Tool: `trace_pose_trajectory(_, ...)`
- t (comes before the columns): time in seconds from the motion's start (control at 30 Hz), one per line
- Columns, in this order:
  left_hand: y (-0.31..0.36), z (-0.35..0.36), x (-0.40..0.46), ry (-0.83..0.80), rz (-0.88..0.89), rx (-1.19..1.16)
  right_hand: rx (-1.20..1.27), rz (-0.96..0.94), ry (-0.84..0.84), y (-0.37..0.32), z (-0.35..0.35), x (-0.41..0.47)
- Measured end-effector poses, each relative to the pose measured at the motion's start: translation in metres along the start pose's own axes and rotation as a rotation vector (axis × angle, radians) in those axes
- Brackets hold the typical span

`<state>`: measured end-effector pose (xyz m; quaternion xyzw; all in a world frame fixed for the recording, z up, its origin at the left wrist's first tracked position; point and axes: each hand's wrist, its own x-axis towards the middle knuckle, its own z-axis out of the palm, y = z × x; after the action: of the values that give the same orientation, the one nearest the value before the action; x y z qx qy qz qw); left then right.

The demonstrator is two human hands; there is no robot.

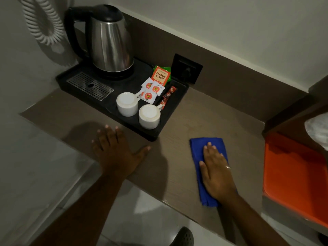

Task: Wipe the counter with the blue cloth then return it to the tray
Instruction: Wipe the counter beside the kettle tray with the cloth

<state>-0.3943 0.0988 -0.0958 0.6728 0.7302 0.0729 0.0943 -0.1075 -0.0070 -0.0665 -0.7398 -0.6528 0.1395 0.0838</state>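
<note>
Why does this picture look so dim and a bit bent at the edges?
Head view: the room light is low, so the counter looks murky; the left hand casts a soft shadow beside it; the kettle shows bright streaks of glare; the wide lens bows the wall line and counter edges; the blue cloth stays vivid.

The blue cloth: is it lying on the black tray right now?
No, the blue cloth lies flat on the counter under the right hand, apart from the black tray.
</note>
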Motion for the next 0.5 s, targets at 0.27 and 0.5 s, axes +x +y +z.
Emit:
trace_pose_trajectory(0.27,0.001,0.003,-0.001,0.02,0.0,0.007,-0.08,0.319,0.076,0.048,-0.017,0.058)
trace_pose_trajectory(0.5,0.003,0.001,0.002,0.011,0.05,0.04,-0.08,-0.014,0.007,-0.01,0.008,0.049)
